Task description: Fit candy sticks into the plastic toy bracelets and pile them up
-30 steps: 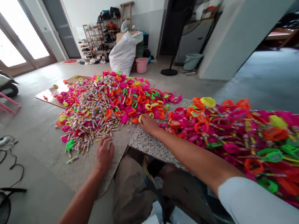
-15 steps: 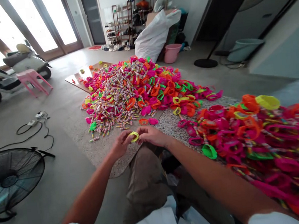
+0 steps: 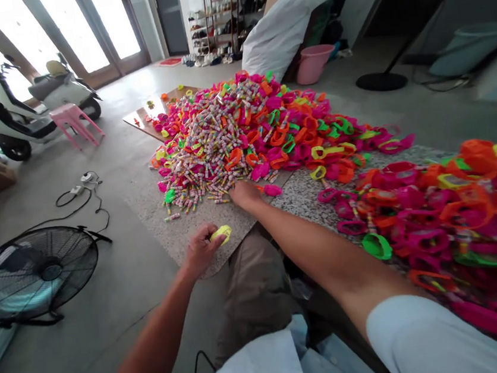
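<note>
My left hand (image 3: 202, 247) is closed on a yellow plastic ring-shaped piece (image 3: 221, 234), held above the stone slab near my knee. My right hand (image 3: 246, 193) reaches to the near edge of the big pile, beside the small wrapped candy tubes (image 3: 211, 149); its fingertips are hidden among them. Pink, orange, green and yellow plastic pieces (image 3: 304, 126) make up the pile's right side. A second heap (image 3: 425, 238) of mostly pink and orange pieces, with tubes attached to some, lies at the right.
A black floor fan (image 3: 51, 269) stands at the left, with a cable and power strip (image 3: 76, 190) beyond it. Farther back are a pink stool (image 3: 74, 118), scooters (image 3: 62, 91), a white sack (image 3: 273, 34), a pink bucket (image 3: 313, 65) and a shoe rack (image 3: 220, 16).
My right hand has let go of the yellow piece and moved forward to the tubes. My left hand still holds the piece. The view has turned, shifting the scene.
</note>
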### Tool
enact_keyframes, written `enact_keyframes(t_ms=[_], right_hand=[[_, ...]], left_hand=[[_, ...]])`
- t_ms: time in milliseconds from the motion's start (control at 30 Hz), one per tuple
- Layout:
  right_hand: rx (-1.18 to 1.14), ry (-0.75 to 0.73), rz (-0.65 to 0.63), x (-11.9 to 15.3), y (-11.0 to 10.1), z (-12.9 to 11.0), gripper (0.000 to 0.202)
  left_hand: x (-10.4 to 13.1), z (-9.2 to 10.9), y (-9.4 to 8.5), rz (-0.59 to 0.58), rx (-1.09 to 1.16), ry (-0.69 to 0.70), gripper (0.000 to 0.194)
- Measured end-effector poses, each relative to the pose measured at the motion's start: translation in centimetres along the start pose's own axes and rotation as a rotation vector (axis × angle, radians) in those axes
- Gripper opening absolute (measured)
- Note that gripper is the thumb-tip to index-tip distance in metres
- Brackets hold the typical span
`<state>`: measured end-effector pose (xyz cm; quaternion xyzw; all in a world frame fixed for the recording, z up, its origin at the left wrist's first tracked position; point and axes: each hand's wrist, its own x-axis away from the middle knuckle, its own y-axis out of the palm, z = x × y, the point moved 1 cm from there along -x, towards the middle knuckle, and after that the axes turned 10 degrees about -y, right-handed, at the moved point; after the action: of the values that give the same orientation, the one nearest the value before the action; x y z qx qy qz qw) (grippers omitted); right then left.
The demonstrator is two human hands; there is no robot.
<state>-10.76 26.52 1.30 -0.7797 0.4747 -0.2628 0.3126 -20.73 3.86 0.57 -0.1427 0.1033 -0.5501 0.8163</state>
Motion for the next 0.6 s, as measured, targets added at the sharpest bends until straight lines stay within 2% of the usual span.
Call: enact_keyframes(t_ms=[167,267,333,433,600], right_hand=[[-0.062,0.048,-0.025,-0.5,-0.6,0.1,0.029],[-0.194,0.037,-0.063,1.3,-1.7,0.6,0.016],[-0.319,0.007,-0.100,3.8,-2.7,1.0,0.014],[-0.505,-0.070,-0.128,9.1,-4.3,2.1,0.015],[-1.061,-0.216,-0.096,18.3,-6.0,4.2,0.018]], left_hand=[[1.2,1.5,0.5,-0.005,-0.164,0.133,0.036],[1.4,1.9,0.8,0.011,-0.237,0.181,0.037],[1.5,2.1,1.1,0.026,-0.276,0.226,0.035],[1.6,2.6,1.7,0.037,-0.312,0.303,0.030],[2.1,4.1,3.7,0.013,-0.259,0.334,0.026]])
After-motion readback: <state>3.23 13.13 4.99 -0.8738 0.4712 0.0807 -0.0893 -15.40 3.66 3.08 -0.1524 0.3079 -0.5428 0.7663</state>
